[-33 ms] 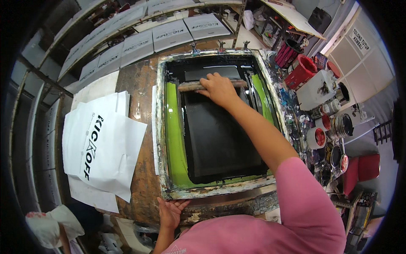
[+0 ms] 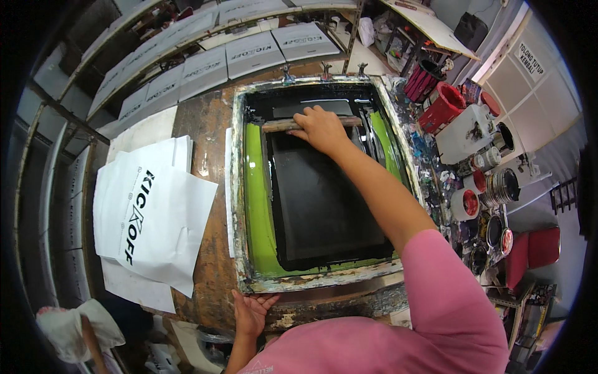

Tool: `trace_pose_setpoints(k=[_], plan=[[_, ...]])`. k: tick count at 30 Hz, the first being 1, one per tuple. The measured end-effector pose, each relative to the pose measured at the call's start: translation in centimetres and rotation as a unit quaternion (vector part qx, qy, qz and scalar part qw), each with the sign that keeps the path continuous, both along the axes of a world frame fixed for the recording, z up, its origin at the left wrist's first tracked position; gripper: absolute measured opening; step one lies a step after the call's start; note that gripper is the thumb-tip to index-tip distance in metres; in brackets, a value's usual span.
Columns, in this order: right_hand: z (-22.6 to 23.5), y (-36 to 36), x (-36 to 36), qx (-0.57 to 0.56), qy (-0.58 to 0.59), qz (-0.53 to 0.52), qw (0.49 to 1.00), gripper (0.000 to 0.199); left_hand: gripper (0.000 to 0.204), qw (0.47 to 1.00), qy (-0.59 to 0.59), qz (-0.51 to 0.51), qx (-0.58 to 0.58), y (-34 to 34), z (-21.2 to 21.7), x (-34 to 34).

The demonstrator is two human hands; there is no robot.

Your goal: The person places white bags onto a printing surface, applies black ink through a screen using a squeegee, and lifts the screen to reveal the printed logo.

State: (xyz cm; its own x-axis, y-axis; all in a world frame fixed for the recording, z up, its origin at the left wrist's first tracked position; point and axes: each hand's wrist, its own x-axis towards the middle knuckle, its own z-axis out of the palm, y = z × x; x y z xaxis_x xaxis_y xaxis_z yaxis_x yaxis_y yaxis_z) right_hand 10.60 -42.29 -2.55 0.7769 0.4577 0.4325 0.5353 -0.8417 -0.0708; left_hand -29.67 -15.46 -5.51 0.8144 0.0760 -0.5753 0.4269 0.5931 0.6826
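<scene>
My right hand (image 2: 321,129) is closed over the wooden handle of a squeegee (image 2: 280,125), toward the far end of a screen printing frame (image 2: 239,206). The squeegee lies crosswise on the dark mesh (image 2: 327,206), with wet black ink around it and green strips along both sides. At the frame's near left corner, my left hand (image 2: 250,313) is palm up, thumb and fingers apart, against the lower edge. Whether its fingertips support the frame I cannot tell. White printed bags (image 2: 165,212) lie in a loose stack to the left.
Hinge clamps (image 2: 326,70) hold the frame's far edge. Racks of printed sheets (image 2: 252,53) stand behind and left. Ink tubs and cans (image 2: 467,202) crowd the right side, near a red chair (image 2: 541,246). Another person's arm (image 2: 92,343) shows at lower left.
The other person's arm and white clothing at lower left have shifted slightly. My hands and the squeegee hold nearly the same places.
</scene>
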Motion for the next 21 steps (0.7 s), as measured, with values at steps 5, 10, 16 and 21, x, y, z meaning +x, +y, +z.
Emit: trace_pose_setpoints(k=[5, 10, 16, 21], plan=[[3.2, -0.8, 0.4, -0.017, 0.087, 0.020, 0.996, 0.048, 0.085, 0.998, -0.053, -0.015, -0.032, 0.4, 0.2, 0.8], [8.1, -1.5, -15.5, -0.003, 0.249, 0.046, 0.967, 0.048, 0.089, 0.992, -0.112, -0.036, -0.045, 0.8, -1.8, 0.1], [9.1, -2.4, -31.8, 0.024, 0.239, 0.005, 0.971, 0.039, 0.075, 0.984, -0.156, -0.012, -0.083, 1.0, -2.1, -0.3], [14.9, -0.8, -33.4, -0.010, -0.044, -0.043, 0.998, 0.040, 0.084, 0.926, -0.341, -0.091, -0.133, 2.1, 5.2, 0.9]])
